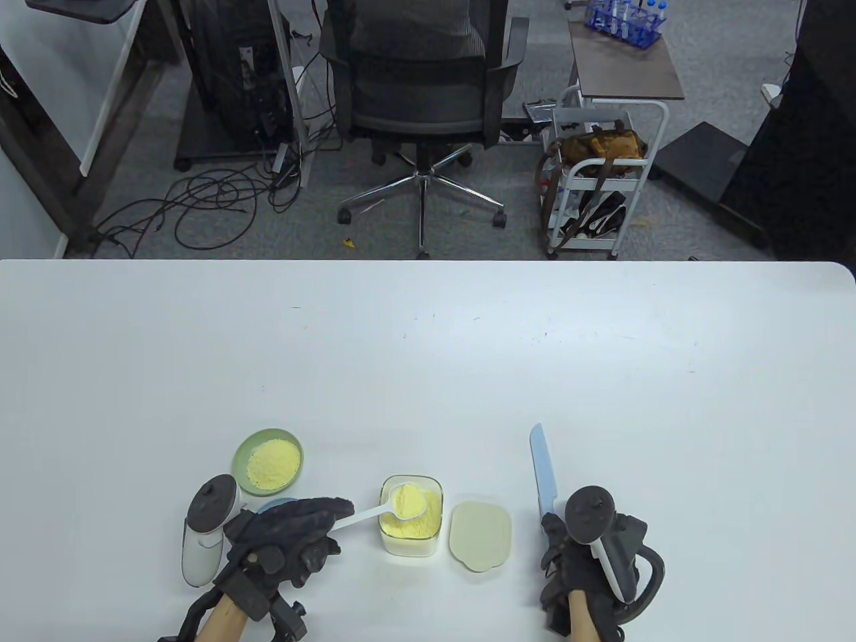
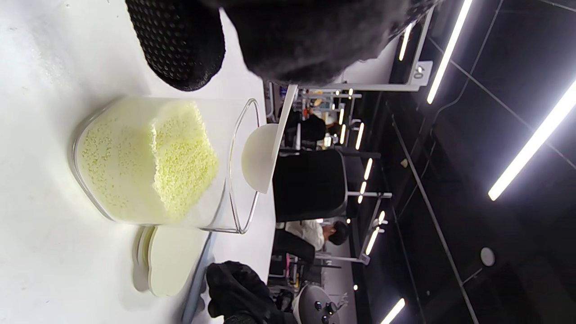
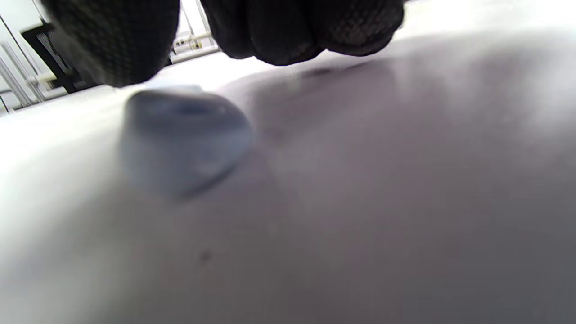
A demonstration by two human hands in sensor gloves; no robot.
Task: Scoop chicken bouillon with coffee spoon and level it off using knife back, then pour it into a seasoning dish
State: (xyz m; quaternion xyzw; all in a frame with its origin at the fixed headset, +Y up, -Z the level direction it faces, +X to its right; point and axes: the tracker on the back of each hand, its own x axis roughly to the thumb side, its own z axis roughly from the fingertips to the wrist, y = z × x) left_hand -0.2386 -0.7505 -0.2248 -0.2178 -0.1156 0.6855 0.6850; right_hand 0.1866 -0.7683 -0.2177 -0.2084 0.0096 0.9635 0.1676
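A: Item one, coffee spoon (image 1: 374, 513): white, bowl heaped with yellow bouillon (image 1: 409, 501), held just above the open clear container (image 1: 410, 525). Handle pinched in the curled fingers of the left hand (image 1: 294, 535)

B: Noted. Item two?

A: Knife (image 1: 543, 476): pale blue blade pointing away across the table (image 1: 428, 361), handle gripped in the right hand (image 1: 578, 568), well apart from the spoon. Levelling not yet begun, by the look of the mound

B: Destination?

A: Seasoning dish (image 1: 268, 461), green, just beyond the left hand, already carrying some yellow powder. Container lid (image 1: 480, 535) lying flat between container and knife

B: Handling advice for the step in hand?

A: Keep the spoon bowl level and over the container so scraped-off excess falls back in. Bring the knife across, spine down, flat along the spoon rim, one steady pass from handle end to tip. Avoid tilting the spoon; heaped grains likely to spill at a small slant

B: Differences between views?

A: Left wrist view, turned on its side: underside of the spoon bowl (image 2: 258, 157) clear of the container's (image 2: 153, 162) rim, powder banked higher on one side, lid (image 2: 168, 261) beside it; none of that height readable from above. Right wrist view: blurred, only the butt of the knife handle (image 3: 184, 135) under gloved fingers (image 3: 288, 31), close over the table. Dish and whole layout seen only in the table view
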